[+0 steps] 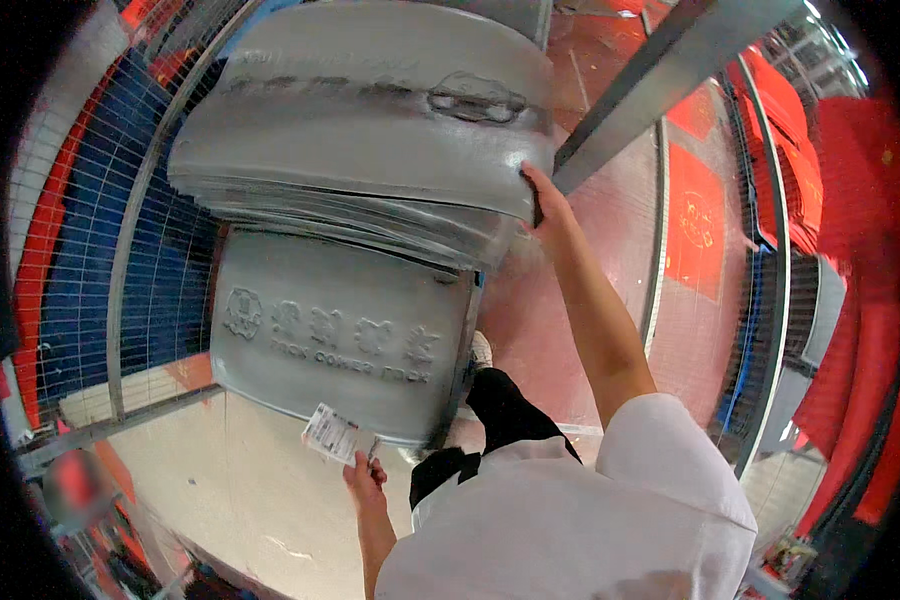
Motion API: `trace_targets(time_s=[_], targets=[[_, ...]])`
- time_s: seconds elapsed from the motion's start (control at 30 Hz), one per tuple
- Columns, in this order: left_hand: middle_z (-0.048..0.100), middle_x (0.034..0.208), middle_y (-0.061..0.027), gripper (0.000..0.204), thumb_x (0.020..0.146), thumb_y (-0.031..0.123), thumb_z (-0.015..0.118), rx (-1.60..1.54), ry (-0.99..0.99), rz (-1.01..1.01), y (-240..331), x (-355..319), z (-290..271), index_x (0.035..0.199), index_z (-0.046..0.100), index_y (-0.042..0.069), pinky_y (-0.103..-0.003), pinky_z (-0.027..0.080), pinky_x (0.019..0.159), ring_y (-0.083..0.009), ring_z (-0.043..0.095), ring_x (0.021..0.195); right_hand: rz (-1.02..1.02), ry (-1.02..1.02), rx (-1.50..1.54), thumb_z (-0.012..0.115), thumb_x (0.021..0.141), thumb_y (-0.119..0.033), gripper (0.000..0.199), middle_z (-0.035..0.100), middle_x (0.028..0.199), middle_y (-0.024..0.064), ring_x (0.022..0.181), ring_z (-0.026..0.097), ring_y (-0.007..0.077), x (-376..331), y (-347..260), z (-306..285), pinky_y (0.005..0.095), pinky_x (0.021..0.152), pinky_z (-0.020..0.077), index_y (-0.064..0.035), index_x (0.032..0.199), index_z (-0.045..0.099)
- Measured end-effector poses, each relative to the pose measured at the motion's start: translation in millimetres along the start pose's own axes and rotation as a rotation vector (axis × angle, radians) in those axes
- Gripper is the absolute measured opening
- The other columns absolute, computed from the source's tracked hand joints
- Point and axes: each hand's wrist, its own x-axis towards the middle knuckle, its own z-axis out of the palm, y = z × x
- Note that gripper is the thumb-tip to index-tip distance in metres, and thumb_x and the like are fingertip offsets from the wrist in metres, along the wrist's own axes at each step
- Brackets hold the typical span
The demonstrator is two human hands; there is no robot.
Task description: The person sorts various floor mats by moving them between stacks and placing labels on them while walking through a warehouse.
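A stack of grey moulded panels (370,120) fills the upper middle of the view. My right hand (543,197) reaches up and grips the right edge of the top panels. Below the stack, one more grey panel (340,330) with raised lettering stands on edge. My left hand (365,472) is low in the view, holding a small white paper slip (328,433) against the bottom edge of that panel. My white sleeve and dark trousers show at the bottom.
A wire mesh fence (120,230) with blue and red behind it runs along the left. A grey metal beam (660,70) crosses the upper right. The floor (620,230) is red; red racks (800,150) line the right.
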Motion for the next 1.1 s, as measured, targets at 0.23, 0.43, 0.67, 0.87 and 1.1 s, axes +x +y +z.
trace_targets(time_s=[0.23,0.43,0.67,0.87,1.1], targets=[[0.045,0.056,-0.0025,0.021,0.085,0.025,0.050,-0.010,-0.007,0.054,19,-24,35,0.095,0.044,0.007,-0.023,0.031,0.035,-0.0101,0.040,0.042,0.065,-0.121,-0.027,0.059,0.077,-0.028,0.037,0.057,0.097,0.0075,0.088,0.055,0.0189,17,17,-19,0.0322,0.074,0.0460,-0.0042,0.105,0.051],[0.050,0.067,-0.0030,0.021,0.088,0.018,0.044,0.041,-0.073,0.392,47,-48,59,0.084,0.054,-0.001,-0.025,0.039,0.052,-0.0100,0.046,0.058,-0.285,-0.124,0.064,0.067,0.069,-0.015,0.045,0.055,0.092,0.0105,0.087,0.053,0.0230,-79,-79,117,0.0346,0.073,0.0456,0.0005,0.106,0.047],[0.023,0.134,-0.0171,0.037,0.068,-0.004,0.050,0.706,0.347,1.400,149,-109,89,0.091,0.067,0.020,-0.036,0.030,0.095,-0.0348,0.033,0.116,-0.556,-0.748,-0.459,0.070,0.063,-0.013,0.041,0.058,0.091,0.0061,0.083,0.055,0.0167,-305,-93,179,0.0287,0.075,0.0434,-0.0003,0.098,0.055],[0.026,0.133,-0.0162,0.020,0.068,0.010,0.060,0.656,0.657,1.447,110,-147,10,0.087,0.065,0.015,-0.045,0.022,0.098,-0.0347,0.023,0.123,-0.520,-1.114,-0.432,0.060,0.067,-0.020,0.034,0.058,0.093,0.0108,0.086,0.055,0.0194,-424,-106,182,0.0295,0.078,0.0416,0.0011,0.093,0.059],[0.045,0.115,-0.0100,0.019,0.058,0.009,0.064,0.615,0.687,1.148,-44,-247,-54,0.077,0.063,0.009,-0.038,0.034,0.090,-0.0295,0.043,0.105,-0.505,-1.497,-0.617,0.056,0.071,-0.024,0.036,0.057,0.094,0.0121,0.087,0.054,0.0207,-416,-7,212,0.0308,0.077,0.0413,0.0009,0.095,0.056]])
